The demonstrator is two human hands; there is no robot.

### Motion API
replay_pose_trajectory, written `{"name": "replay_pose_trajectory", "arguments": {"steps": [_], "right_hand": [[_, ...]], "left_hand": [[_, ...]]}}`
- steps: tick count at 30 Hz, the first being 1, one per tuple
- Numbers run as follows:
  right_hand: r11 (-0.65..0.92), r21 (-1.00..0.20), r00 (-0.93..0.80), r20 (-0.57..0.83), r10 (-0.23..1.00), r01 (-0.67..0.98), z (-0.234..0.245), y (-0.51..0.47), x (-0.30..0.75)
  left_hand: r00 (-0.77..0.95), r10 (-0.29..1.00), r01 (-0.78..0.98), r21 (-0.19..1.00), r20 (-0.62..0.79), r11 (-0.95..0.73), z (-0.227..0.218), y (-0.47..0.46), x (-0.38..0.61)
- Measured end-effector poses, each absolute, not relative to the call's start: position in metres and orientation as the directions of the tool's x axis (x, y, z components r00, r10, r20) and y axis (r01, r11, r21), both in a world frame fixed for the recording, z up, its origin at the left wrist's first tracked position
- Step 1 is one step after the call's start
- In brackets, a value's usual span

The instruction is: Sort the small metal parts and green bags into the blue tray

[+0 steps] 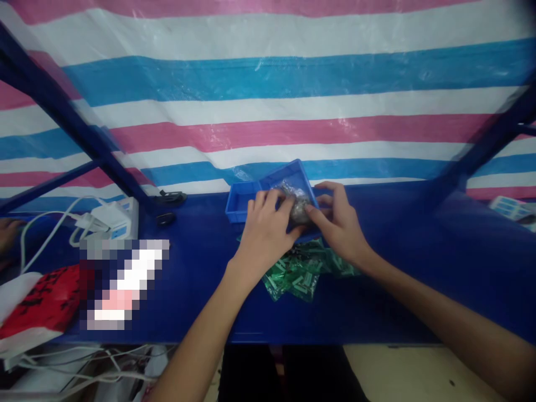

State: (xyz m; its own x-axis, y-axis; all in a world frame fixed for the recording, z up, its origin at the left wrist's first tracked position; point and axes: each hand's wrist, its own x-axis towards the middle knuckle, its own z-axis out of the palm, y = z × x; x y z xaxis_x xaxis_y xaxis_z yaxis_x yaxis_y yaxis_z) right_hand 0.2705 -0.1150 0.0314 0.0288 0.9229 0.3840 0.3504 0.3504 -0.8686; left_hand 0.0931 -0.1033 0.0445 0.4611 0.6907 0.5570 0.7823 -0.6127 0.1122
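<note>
A clear plastic bag [299,211] of small greyish parts lies in the near end of a tilted blue plastic tray [298,167]. My left hand [268,220] reaches over the tray from the left, its fingers curled over the bag. At the tray's right wall is my right hand [341,223], its thumb on the bag side and its fingers outside the wall, gripping the tray. A second blue tray [238,215] stands to the left. Below both hands lie several clear packets with green contents [293,273], partly hidden by my hands and the tray.
The blue table [414,268] backs onto a striped plastic sheet [293,78]. To the left are a white power strip [132,218] with cables, a black mouse-like object [165,219] and a red cloth-like item [50,298]. Another person's hand [9,231] shows at the far left.
</note>
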Motion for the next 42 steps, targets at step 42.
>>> {"name": "replay_pose_trajectory", "arguments": {"steps": [42], "right_hand": [[0.488, -0.696, -0.001, 0.574, 0.819, 0.526, 0.023, -0.110, 0.273]], "left_hand": [[0.535, 0.605, 0.672, 0.136, 0.590, -0.728, 0.023, -0.102, 0.081]]}}
